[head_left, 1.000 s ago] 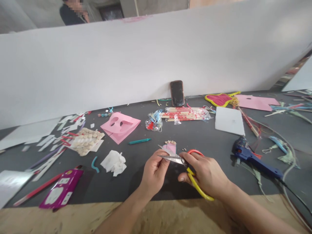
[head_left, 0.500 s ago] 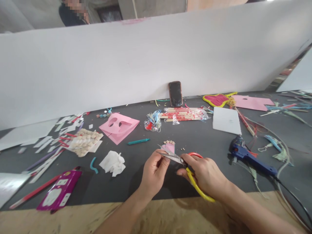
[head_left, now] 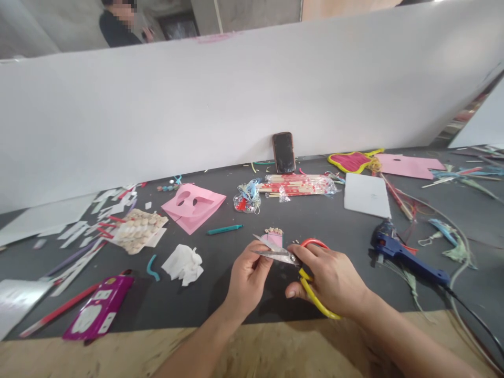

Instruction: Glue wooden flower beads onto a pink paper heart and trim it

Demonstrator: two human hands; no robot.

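My right hand (head_left: 328, 275) grips a pair of scissors (head_left: 317, 297) with one red and one yellow handle. Their blades are parted and point left, reaching over the fingertips of my left hand (head_left: 250, 278). Thumb and fingers of that hand are pinched together; what sits between them is too small or hidden to name. Just beyond the blades, a small pink piece (head_left: 274, 239) edged in blue lies on the dark table, with small pale bits (head_left: 274, 230) along its far edge.
A blue glue gun (head_left: 407, 257) with its cable lies at right. To the left are a crumpled tissue (head_left: 183, 264), a purple packet (head_left: 99, 310) and a folded pink paper (head_left: 192, 206). A phone (head_left: 284, 152) leans on the white partition (head_left: 220, 105); a person (head_left: 118, 23) is behind it.
The scissor blades have spread wider apart over my left fingertips, and the yellow handle has shifted slightly. My left hand stays pinched in nearly the same place.
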